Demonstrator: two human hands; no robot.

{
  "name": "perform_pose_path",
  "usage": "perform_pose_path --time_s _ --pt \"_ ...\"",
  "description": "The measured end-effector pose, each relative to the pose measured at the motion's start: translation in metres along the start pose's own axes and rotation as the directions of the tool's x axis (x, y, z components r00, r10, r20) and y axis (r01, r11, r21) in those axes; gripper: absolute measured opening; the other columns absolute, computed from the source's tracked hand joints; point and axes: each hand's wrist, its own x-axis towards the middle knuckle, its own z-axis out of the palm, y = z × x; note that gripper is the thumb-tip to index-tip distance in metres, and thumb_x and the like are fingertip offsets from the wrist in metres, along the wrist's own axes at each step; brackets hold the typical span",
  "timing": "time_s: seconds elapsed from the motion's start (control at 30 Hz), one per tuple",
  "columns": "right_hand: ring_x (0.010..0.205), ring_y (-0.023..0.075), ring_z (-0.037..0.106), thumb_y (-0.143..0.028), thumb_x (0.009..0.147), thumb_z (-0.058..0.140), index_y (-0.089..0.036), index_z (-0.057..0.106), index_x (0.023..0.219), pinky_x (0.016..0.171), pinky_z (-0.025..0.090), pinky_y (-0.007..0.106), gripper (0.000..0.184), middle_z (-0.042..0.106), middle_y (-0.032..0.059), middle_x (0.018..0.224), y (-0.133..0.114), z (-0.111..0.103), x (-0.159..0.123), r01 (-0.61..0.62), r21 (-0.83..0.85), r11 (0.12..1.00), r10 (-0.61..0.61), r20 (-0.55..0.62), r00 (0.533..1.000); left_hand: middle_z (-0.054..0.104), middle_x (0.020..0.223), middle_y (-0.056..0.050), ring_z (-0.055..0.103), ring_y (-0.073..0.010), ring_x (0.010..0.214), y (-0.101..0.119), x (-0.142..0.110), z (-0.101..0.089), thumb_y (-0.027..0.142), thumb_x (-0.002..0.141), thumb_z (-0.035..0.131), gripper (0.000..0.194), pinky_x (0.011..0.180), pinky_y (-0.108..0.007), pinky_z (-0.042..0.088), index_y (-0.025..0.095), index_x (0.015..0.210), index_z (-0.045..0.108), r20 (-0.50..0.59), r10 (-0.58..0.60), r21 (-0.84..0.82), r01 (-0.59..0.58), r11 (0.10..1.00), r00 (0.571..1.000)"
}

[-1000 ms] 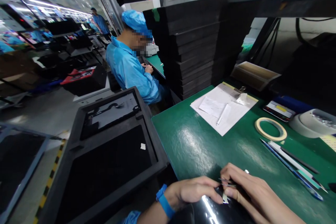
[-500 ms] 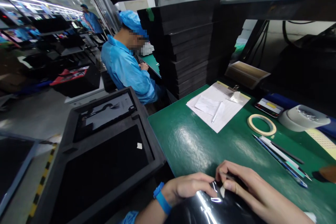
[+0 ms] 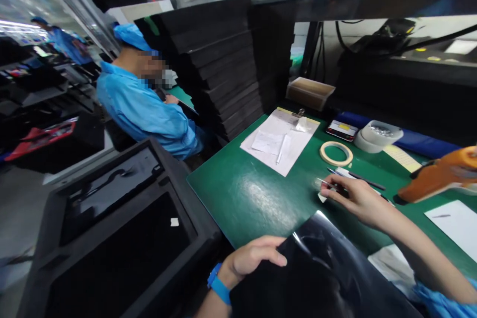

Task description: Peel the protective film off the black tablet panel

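A glossy black sheet-like panel lies tilted at the bottom of the view, its near part cut off. My left hand grips its left edge, thumb on top, fingers partly hidden beneath. A blue band circles that wrist. Beyond the panel's far corner, my right hand is closed in a pinch over the green table. From its fingers sticks a thin metal tool whose kind I cannot make out. A small cream piece of tape shows at the fingertips. A roll of masking tape lies just past this hand.
Left of the table, a black foam tray holds dark panels. Pens, a clipboard with papers, a phone, a white cup and an orange tool lie on the table. A co-worker in blue sits beside stacked foam trays.
My right hand has left the panel and moved away over the table with the tape piece and thin tool. My left hand stays at the panel's edge. The view has swung right.
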Motion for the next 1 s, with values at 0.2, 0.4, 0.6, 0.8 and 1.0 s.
perform_pose_path --time_s 0.2,0.4,0.6,0.8,1.0 --pt "0.094 0.0205 0.068 -0.050 0.117 0.058 -0.017 0.066 0.112 0.083 0.058 0.035 0.035 0.068 0.0067 0.107 0.034 0.020 0.007 0.035 -0.160 0.986 -0.032 0.024 0.999 0.072 0.075 -0.003 0.058 -0.0163 0.069 -0.021 0.008 -0.011 0.041 0.059 0.086 0.041 0.071 -0.029 0.044 0.015 0.091 0.084 0.004 0.000 -0.004 0.000 1.000 1.000" --pt "0.083 0.0155 0.060 -0.031 0.116 0.060 -0.017 0.065 0.118 0.070 0.054 0.027 0.015 0.063 0.0051 0.109 0.030 0.026 0.009 0.023 -0.351 0.936 -0.033 -0.024 0.999 0.076 0.080 -0.005 0.060 -0.0156 0.071 -0.020 0.005 -0.008 0.050 0.063 0.093 0.047 0.073 -0.025 0.048 0.015 0.093 0.087 0.010 0.024 0.040 -0.025 0.999 1.000" --pt "0.071 0.0112 0.052 -0.025 0.115 0.063 -0.016 0.064 0.119 0.057 0.044 0.020 0.011 0.060 0.0025 0.103 0.023 0.032 0.012 0.005 -0.434 0.901 -0.021 -0.034 0.999 0.077 0.084 -0.006 0.065 -0.0184 0.075 -0.010 -0.002 -0.001 0.056 0.067 0.096 0.050 0.079 -0.028 0.052 0.016 0.096 0.088 0.015 0.062 0.091 -0.063 0.994 0.998" --pt "0.077 0.0135 0.059 -0.028 0.116 0.063 -0.015 0.066 0.121 0.065 0.053 0.024 0.014 0.063 0.0039 0.107 0.026 0.033 0.011 0.001 -0.389 0.921 -0.019 -0.043 0.999 0.073 0.079 -0.004 0.062 -0.0171 0.072 -0.013 0.000 -0.003 0.061 0.067 0.097 0.054 0.077 -0.027 0.050 0.015 0.094 0.086 0.004 0.076 0.106 -0.076 0.991 0.997" --pt "0.100 0.0210 0.069 -0.033 0.116 0.064 -0.016 0.066 0.128 0.088 0.062 0.037 0.021 0.068 0.0079 0.119 0.036 0.033 0.011 -0.015 -0.276 0.961 -0.015 -0.106 0.994 0.073 0.079 -0.003 0.062 -0.0167 0.072 -0.013 0.000 -0.002 0.059 0.069 0.097 0.053 0.076 -0.026 0.051 0.015 0.096 0.086 0.017 0.097 0.098 -0.098 0.990 0.995"
